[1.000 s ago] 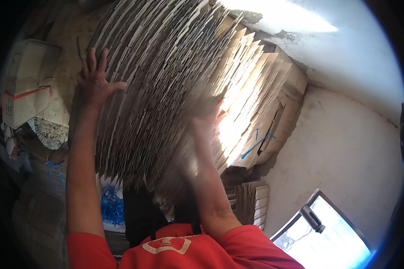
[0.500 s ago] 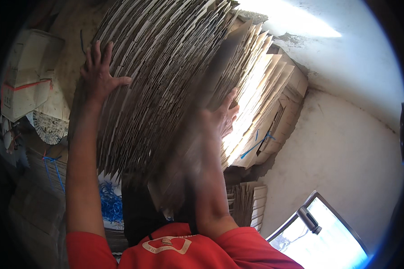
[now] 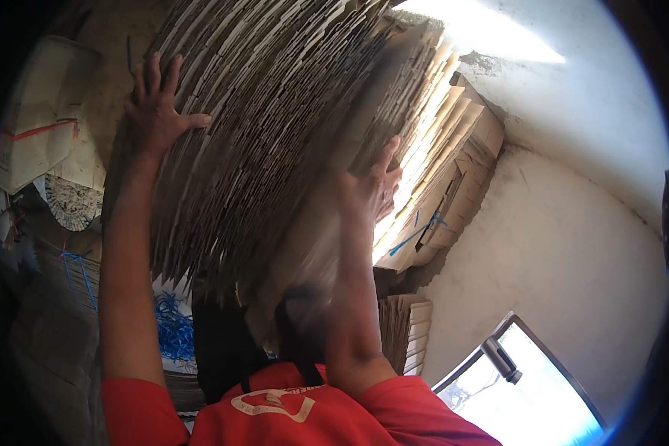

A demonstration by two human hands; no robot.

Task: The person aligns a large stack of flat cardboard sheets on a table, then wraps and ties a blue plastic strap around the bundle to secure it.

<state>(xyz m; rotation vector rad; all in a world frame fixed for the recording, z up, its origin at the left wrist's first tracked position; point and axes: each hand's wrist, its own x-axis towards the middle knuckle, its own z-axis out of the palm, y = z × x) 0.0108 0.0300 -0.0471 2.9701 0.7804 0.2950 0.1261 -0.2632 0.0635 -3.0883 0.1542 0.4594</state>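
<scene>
A big stack of flat cardboard sheets (image 3: pixel 253 141), standing on edge in tight rows, fills the middle. On its left side rests my left hand (image 3: pixel 156 111), fingers spread and thumb stretched across the sheet edges. My right hand (image 3: pixel 370 189) lies against the stack's right part, its fingers pointing up and away along a wide sheet; they are partly shaded but look stretched out. A blurred lower part of the sheets hangs between my right forearm and the stack.
Right of the stack are sunlit cardboard pieces (image 3: pixel 453 126) with a blue string (image 3: pixel 416 234). Blue strapping (image 3: pixel 175 327) lies low on the left, near white cartons (image 3: pixel 41 141). A pale wall (image 3: pixel 557 223) and a bright window (image 3: pixel 524 386) are at right.
My view has shifted slightly. The sheets by my right hand have tilted or spread a little to the right, with the hand on them. My left hand keeps its place on the stack.
</scene>
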